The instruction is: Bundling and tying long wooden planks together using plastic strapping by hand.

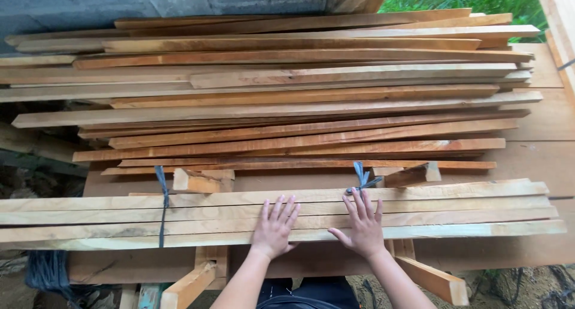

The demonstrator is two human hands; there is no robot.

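Resting flat on bundled slats [419, 216]: left hand [274, 226], right hand [361, 226]

A bundle of pale wooden slats [419, 216] is laid lengthwise along the near edge of a brown workbench [539, 159]. The left hand [274, 228] is pressed flat on the slats, fingers spread, and the right hand [361, 225] is laid flat just beside it. The bundle is bound by a dark strap [162, 204] towards the bench's left end and by a knotted tie [362, 177] just beyond the right fingertips. A loose pile of reddish slats [299, 93] is stacked across the far side, and two short wood blocks [200, 180] are seen between pile and bundle.
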